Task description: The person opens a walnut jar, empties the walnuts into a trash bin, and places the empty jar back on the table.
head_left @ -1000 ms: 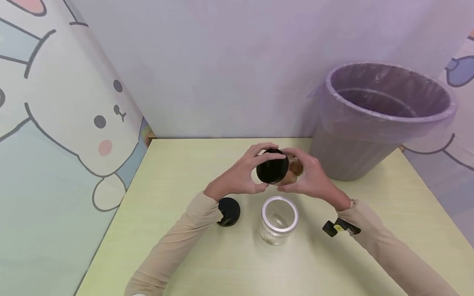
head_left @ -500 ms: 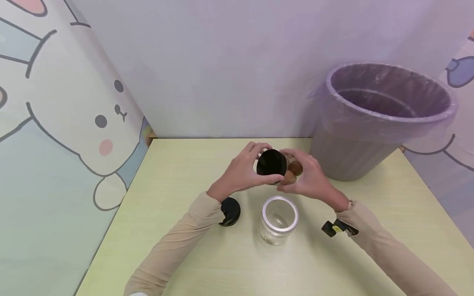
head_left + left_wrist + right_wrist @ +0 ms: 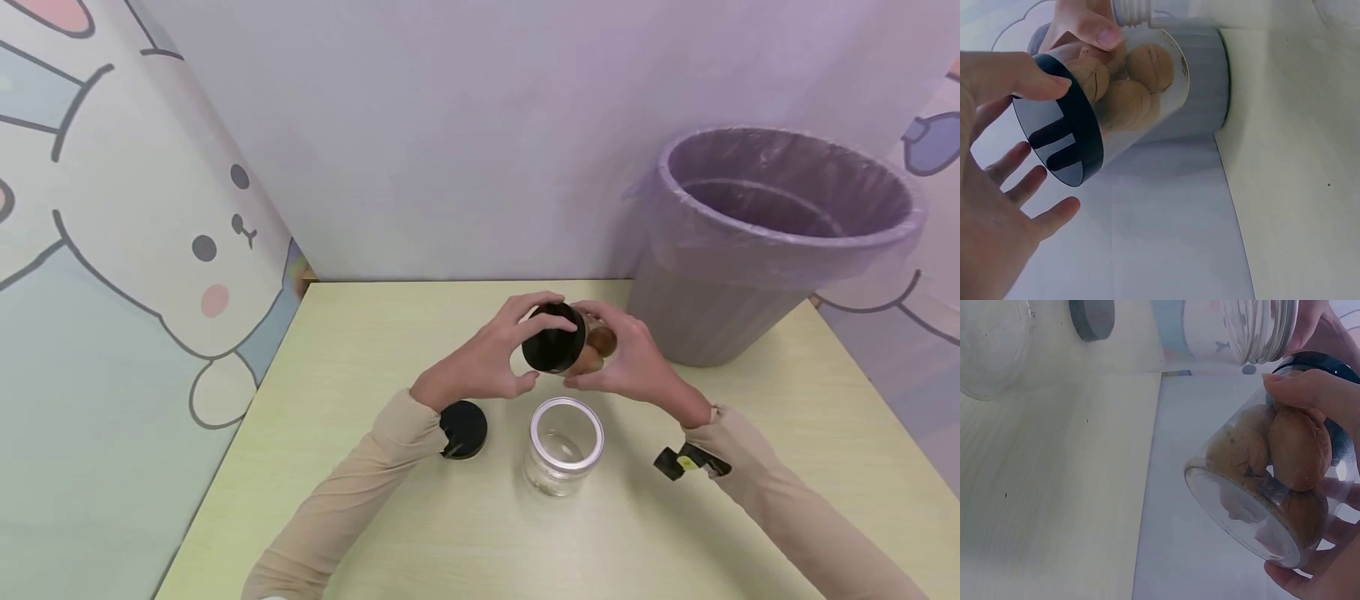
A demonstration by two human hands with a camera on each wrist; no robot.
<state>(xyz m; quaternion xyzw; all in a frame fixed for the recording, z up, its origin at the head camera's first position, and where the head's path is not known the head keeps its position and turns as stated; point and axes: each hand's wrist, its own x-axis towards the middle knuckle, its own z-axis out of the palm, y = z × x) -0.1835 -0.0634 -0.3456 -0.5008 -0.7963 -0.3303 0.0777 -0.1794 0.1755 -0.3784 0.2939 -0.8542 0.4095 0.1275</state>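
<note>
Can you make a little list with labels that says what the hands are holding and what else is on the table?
left hand: grips the black lid of the held jar
right hand: holds the clear jar, tilted on its side
inside the held jar: walnuts
empty jar: stands open on the table, nearer the person than the hands
loose lid: black, lies on the table by the left sleeve
bin: purple, lined with a bag, at the table's far right

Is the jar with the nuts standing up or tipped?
Tipped: the clear plastic jar of walnuts lies slanted between both hands, black lid facing sideways.
</note>
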